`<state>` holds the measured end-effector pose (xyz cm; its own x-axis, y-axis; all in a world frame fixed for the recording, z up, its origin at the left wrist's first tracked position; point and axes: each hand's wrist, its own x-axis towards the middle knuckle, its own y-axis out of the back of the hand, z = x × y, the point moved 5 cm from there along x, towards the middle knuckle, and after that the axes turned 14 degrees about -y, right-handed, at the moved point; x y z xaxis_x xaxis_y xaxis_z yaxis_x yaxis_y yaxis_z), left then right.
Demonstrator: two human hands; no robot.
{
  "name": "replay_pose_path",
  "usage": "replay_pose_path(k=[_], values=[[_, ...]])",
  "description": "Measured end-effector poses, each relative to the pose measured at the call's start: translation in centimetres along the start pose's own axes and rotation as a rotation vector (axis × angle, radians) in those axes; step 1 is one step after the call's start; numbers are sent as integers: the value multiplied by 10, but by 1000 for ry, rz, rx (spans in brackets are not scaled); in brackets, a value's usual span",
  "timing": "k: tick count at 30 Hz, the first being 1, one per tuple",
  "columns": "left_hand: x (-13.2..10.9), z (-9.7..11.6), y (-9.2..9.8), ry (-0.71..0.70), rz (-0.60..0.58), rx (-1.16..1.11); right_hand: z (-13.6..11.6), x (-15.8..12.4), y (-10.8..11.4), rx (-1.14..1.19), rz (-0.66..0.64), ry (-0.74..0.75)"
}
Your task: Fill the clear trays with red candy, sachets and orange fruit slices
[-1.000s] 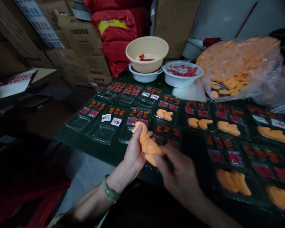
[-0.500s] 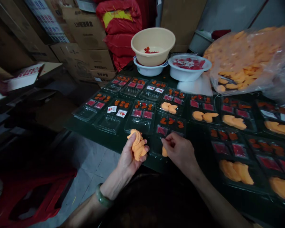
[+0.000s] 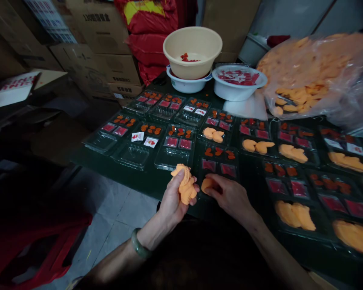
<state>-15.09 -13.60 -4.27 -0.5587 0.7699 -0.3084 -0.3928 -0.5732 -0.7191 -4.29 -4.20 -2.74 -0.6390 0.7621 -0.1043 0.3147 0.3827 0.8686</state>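
My left hand is closed around a small stack of orange moulded pieces with ridged edges; what they are made of I cannot tell. My right hand grips one rounded orange piece over the front compartment of a clear plastic tray. That tray also holds small dark orange pieces and red packets. Just left of it lies another clear tray, its front compartment bare. Behind, a tray has two orange pieces in its front compartment.
More filled trays stand to the right. A large plastic bag of orange pieces sits at the back right. A cream basin and a white basin of red packets stand behind the trays. A red stool is at lower left.
Both hands have stayed near the same tray while the view shifted slightly. More of the orange piece in my right hand now shows, turned toward the left.
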Motion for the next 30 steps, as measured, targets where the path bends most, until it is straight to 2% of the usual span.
replay_pose_path(k=[3,5,7,10,13,15,17,20,23,26,30], values=[[-1,-5,-7,-30,-37,69,0,-8,15,159,138,9],[-2,-7,-9,-25,-87,138,-7,-17,25,340,176,47],[-4,-8,-11,25,-179,210,-20,-25,32,452,126,123],[-8,-10,-13,151,-333,302,-36,-30,37,492,-15,213],[-9,-9,-17,270,-396,355,-34,-28,39,562,-100,152],[-7,-9,-21,314,-370,337,-27,-26,39,599,-71,90],[-5,-11,-25,358,-322,276,-23,-27,40,594,15,77],[-2,-16,-32,383,-245,199,-22,-36,48,511,236,131],[3,-17,-36,321,-163,198,-20,-51,60,398,429,156],[9,-13,-39,249,-89,201,-8,-67,68,296,565,103],[16,-4,-39,167,-66,185,16,-76,58,66,703,62]])
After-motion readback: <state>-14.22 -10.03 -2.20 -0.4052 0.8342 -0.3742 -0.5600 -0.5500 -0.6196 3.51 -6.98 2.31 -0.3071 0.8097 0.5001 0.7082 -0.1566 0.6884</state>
